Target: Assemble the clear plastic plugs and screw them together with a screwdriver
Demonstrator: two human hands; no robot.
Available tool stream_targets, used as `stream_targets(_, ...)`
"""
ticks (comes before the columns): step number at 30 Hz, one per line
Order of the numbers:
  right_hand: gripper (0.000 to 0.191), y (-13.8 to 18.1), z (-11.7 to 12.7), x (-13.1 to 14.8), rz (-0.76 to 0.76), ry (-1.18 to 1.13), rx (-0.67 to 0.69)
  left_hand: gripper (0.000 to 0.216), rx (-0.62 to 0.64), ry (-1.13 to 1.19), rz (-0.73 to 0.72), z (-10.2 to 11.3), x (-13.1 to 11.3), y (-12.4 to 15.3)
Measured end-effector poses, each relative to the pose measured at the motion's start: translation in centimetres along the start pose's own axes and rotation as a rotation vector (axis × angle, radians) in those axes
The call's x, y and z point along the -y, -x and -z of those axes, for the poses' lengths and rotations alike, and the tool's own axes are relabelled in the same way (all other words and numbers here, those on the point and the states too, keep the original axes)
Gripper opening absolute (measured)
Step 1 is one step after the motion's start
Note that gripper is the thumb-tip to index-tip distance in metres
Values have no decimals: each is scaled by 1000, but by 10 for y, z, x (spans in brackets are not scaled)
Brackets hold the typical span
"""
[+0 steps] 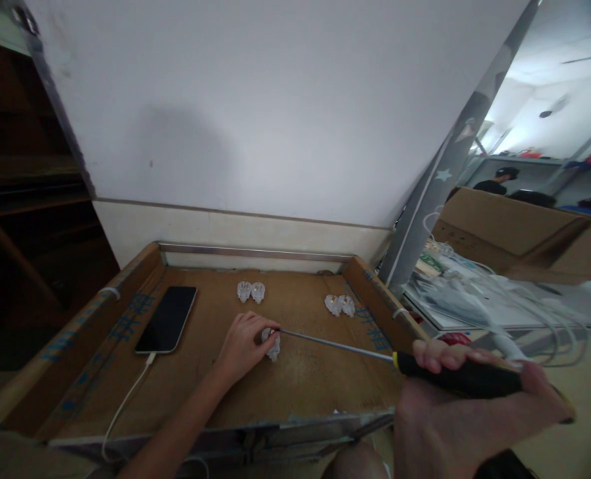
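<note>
My left hand [243,346] rests on the cardboard-lined table [295,386], its fingers closed round a small clear plastic part [273,347]. In my right hand [455,399] I grip the black handle of a long screwdriver [455,376]. Its thin metal shaft runs left and the tip meets the part at my left fingers. A pair of similar clear parts [251,291] lies at the back centre. Another pair [340,305] lies at the back right.
A black phone [167,318] lies at the left with a white cable [126,399] running off the front edge. Raised cardboard walls [100,299] border the table. White cables [475,293] and cardboard boxes [515,226] fill the right; a person is far back right.
</note>
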State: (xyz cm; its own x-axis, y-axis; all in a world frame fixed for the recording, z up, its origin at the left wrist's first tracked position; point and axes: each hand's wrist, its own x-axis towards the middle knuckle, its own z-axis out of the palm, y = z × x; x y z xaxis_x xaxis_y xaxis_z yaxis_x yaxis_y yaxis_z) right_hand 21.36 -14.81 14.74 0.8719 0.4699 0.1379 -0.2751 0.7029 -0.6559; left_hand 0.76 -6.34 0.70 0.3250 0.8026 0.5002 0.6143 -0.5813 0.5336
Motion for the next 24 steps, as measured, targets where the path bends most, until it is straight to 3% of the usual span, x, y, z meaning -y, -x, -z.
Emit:
stream_targets(5, 25, -1, -4, 2, -13, 16, 4, 23, -79, 22, -13, -5, 4, 3)
stream_targets(24, 25, 1, -5, 3, -4, -32, 45, 33, -103, 59, 33, -11, 9, 7)
